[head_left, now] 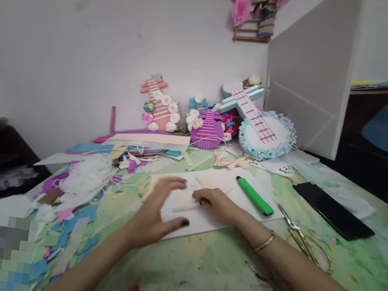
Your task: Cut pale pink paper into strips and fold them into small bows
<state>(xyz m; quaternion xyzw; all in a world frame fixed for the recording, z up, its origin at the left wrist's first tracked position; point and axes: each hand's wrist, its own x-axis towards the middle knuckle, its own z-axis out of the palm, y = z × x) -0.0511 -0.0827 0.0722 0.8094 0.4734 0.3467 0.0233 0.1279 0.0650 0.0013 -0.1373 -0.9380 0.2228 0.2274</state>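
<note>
Cream, flat paper pieces (185,203) lie on a white rectangular sheet (200,222) before you. Your left hand (148,219) is spread wide beside them; your right hand (217,204) touches one with curled fingertips, whether gripping I cannot tell. A slim green cutter (254,196) lies beyond.

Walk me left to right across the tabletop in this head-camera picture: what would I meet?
Tangled white string, left hand's fingers, right hand's fingers, long green tool, gold-handled scissors.
</note>
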